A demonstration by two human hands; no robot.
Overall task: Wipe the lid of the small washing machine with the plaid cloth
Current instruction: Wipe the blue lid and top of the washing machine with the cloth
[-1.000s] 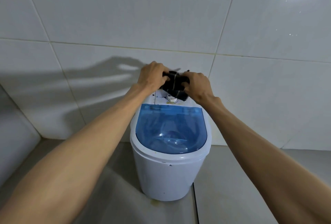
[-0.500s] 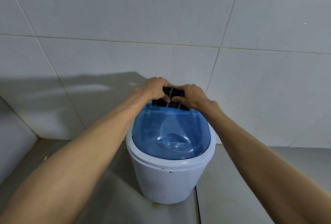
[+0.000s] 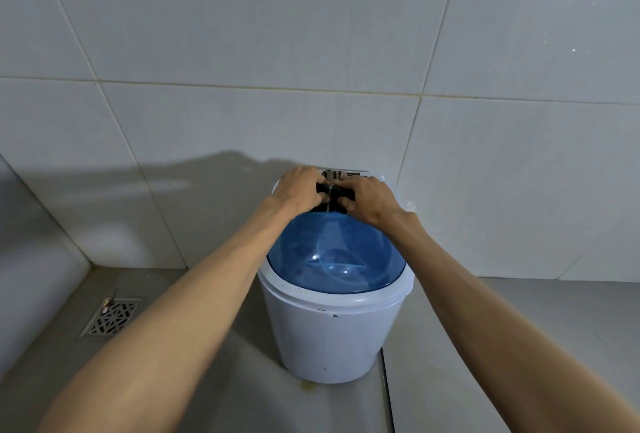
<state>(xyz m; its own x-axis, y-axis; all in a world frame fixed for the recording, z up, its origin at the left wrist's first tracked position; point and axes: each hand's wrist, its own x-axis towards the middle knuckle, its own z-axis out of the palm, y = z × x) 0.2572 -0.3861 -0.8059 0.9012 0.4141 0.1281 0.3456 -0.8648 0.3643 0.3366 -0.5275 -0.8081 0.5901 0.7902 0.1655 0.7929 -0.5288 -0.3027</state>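
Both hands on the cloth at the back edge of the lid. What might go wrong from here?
1. The plaid cloth is bunched small between the left hand and right hand, so a pass may miss much of the blue lid.
2. The washing machine stands free on the floor; pressing down and pulling forward might shift or tip it.
3. Wiping near the rear control panel might snag a control.
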